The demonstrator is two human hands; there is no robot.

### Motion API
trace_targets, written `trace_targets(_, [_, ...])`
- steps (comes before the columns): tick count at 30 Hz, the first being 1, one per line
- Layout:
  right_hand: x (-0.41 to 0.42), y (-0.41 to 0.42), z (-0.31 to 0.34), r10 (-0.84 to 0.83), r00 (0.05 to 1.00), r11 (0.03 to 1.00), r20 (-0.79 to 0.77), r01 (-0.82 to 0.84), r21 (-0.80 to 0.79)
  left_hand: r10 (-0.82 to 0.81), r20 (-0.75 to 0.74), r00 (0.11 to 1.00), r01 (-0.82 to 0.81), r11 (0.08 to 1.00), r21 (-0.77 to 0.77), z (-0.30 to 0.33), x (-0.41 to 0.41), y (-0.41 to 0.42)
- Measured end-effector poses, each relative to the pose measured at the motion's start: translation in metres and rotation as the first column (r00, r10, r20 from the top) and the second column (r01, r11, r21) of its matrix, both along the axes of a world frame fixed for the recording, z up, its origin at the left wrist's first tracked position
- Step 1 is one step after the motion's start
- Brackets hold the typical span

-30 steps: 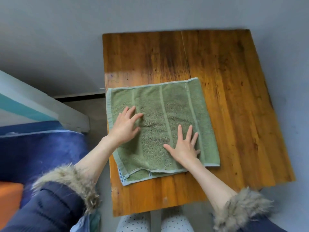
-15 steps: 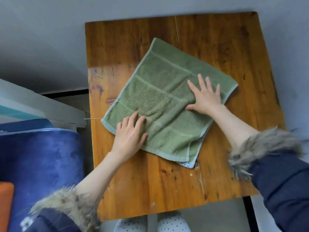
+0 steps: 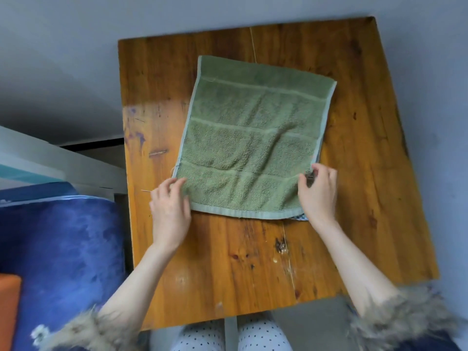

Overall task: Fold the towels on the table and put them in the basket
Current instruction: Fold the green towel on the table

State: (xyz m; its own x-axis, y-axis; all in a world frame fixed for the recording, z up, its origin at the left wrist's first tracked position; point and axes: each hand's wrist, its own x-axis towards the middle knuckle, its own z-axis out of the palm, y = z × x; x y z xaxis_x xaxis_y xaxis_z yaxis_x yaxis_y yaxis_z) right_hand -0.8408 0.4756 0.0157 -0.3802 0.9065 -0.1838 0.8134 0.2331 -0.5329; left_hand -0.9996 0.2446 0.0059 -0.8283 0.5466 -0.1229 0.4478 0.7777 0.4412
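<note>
Now rotated since a second ago, green towel (image 3: 253, 138) lies square-on mid-table (image 3: 367, 198), already folded once. Left hand (image 3: 169, 209), no longer pressing flat, pinches the 7 o'clock corner; right hand (image 3: 317, 193) pinches the 5 o'clock corner. Smoothing looks finished; next fold away toward 12 seems likely. Basket not visible.

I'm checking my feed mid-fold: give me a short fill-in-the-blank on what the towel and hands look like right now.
1. The towel is ____ in colour.
2. The towel lies on a ____ table.
3. The left hand and right hand each grip a ____ corner of the towel, the side closest to the person.
4. The number of towels on the table is ____.

Missing words: green; wooden; near; one
</note>
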Motion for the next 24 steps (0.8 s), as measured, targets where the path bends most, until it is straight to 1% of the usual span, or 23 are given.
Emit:
trace_targets(2, [0.011, -0.008, -0.005, -0.094, 0.996, 0.984, -0.004, 0.093, -0.152, 0.101, 0.116, 0.988, -0.109, 0.992, 0.058, 0.0, -0.004, -0.006])
trace_targets(3, [0.012, -0.009, -0.008, -0.131, 0.991, 0.97, -0.01, 0.126, -0.21, 0.133, 0.177, 0.975, -0.151, 0.984, 0.09, 0.001, -0.008, -0.006])
trace_targets(5, [0.011, -0.01, -0.01, -0.203, 0.979, 0.935, -0.021, 0.187, -0.301, 0.192, 0.246, 0.95, -0.224, 0.968, 0.11, 0.002, -0.014, -0.004])
trace_targets(7, [0.009, -0.008, -0.01, -0.233, 0.972, 0.911, -0.034, 0.206, -0.358, 0.263, 0.298, 0.918, -0.293, 0.954, 0.062, 0.002, -0.02, 0.0])
trace_targets(10, [0.006, -0.001, -0.006, -0.186, 0.981, 0.904, -0.056, 0.148, -0.402, 0.347, 0.427, 0.835, -0.364, 0.93, -0.043, 0.001, -0.026, 0.004])
trace_targets(12, [0.003, 0.005, -0.005, -0.122, 0.992, 0.904, -0.04, 0.094, -0.418, 0.367, 0.488, 0.791, -0.391, 0.919, -0.058, 0.002, -0.029, 0.006])
trace_targets(14, [0.0, 0.009, -0.004, -0.026, 1.0, 0.919, 0.016, 0.03, -0.392, 0.357, 0.549, 0.756, -0.417, 0.909, -0.016, 0.006, -0.032, 0.009])
trace_targets(16, [0.0, 0.012, -0.001, 0.019, 1.0, 0.93, 0.019, -0.011, -0.367, 0.33, 0.583, 0.742, -0.431, 0.902, 0.038, 0.012, -0.036, 0.01])
trace_targets(17, [0.002, 0.014, 0.001, 0.006, 1.0, 0.935, -0.01, -0.01, -0.355, 0.319, 0.584, 0.746, -0.43, 0.901, 0.056, 0.017, -0.038, 0.011])
trace_targets(19, [0.009, 0.017, 0.007, -0.073, 0.994, 0.949, -0.087, 0.042, -0.312, 0.289, 0.604, 0.743, -0.431, 0.897, 0.1, 0.024, -0.041, 0.012])
trace_targets(22, [0.025, 0.02, 0.012, -0.157, 0.982, 0.956, -0.109, 0.123, -0.268, 0.234, 0.702, 0.672, -0.458, 0.877, 0.145, 0.032, -0.04, 0.014])
trace_targets(24, [0.037, 0.018, 0.012, -0.134, 0.989, 0.948, -0.06, 0.11, -0.298, 0.233, 0.763, 0.603, -0.497, 0.858, 0.131, 0.031, -0.037, 0.014])
